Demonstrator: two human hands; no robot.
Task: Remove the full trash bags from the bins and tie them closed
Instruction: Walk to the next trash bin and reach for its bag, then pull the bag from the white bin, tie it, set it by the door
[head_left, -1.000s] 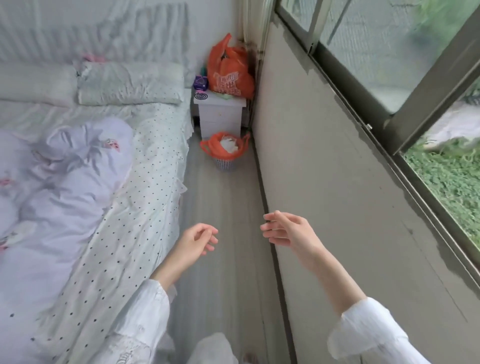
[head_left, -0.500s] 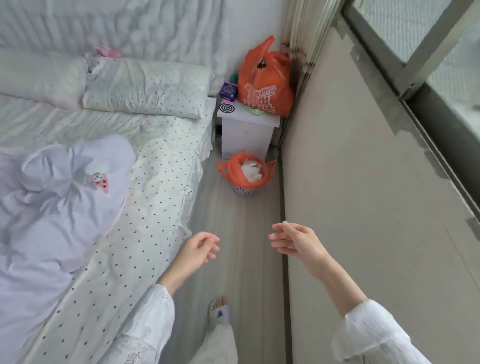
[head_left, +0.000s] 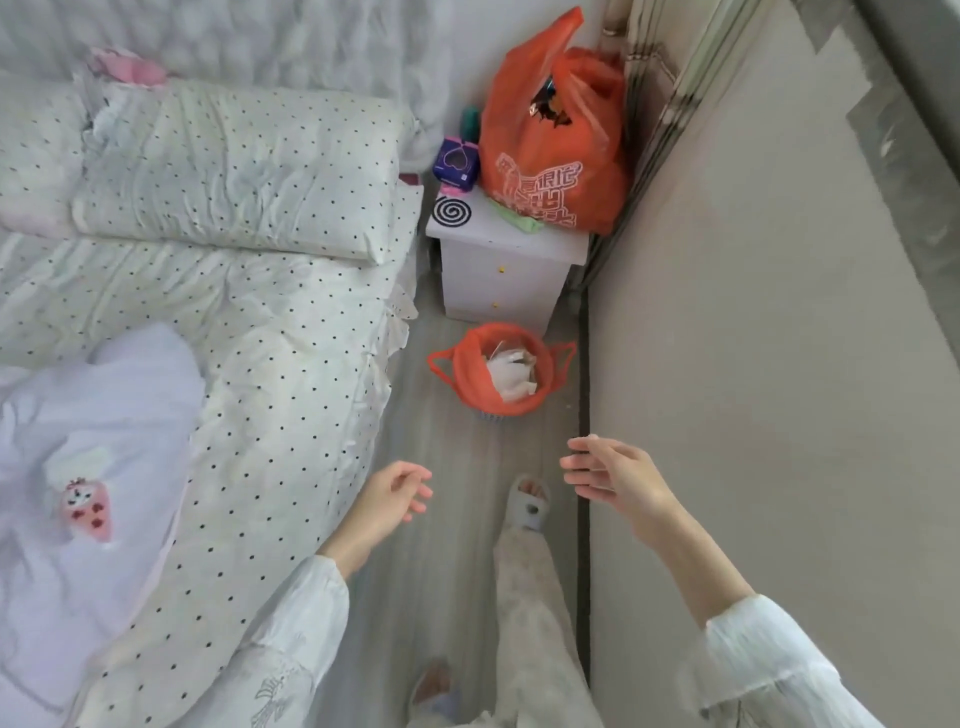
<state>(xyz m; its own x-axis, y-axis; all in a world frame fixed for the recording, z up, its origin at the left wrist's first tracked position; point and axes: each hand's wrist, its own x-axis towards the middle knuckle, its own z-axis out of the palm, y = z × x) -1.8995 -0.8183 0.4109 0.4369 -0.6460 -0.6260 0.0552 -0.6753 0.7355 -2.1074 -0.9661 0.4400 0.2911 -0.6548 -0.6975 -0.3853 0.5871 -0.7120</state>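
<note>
1. Two hands were raised over the floor (head_left: 457, 519), neither holding anything: the left hand (head_left: 395, 493) hung with loosely curled fingers beside the bed (head_left: 270, 395), and the right hand (head_left: 613, 473) reached forward with fingers relaxed and spread, near the wall (head_left: 753, 364).
2. An orange trash bag (head_left: 467, 374) lined a small bin (head_left: 491, 414) on the floor ahead of both hands, its handles draped outward, white crumpled waste (head_left: 511, 371) inside.
3. Just behind the bin stood a white nightstand (head_left: 498, 270) carrying a second orange bag (head_left: 550, 156).

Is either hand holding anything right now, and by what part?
Nothing is held: the left hand and right hand are both empty, short of the orange bag.
</note>
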